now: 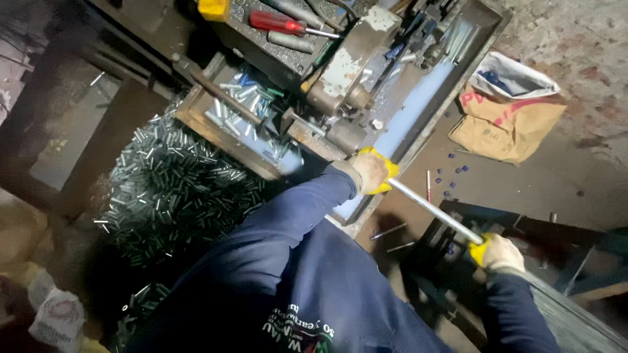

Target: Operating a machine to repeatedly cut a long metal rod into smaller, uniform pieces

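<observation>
A long thin metal rod (435,209) runs diagonally from the lower right up toward a worn metal machine (347,72). My left hand (373,170), in a yellow and pale work glove, is closed around the rod's upper end right beside the machine's tray (418,108). My right hand (500,253), in a matching glove, grips the same rod lower down, at the right. Dark blue sleeves cover both my arms. The rod's tip is hidden behind my left hand.
A big heap of short cut metal tubes (170,189) lies left of the machine. A red-handled screwdriver (278,23) rests on top of it. A torn cardboard box with a white bag (507,111) sits on the floor at right. More long rods (575,317) lie at the lower right.
</observation>
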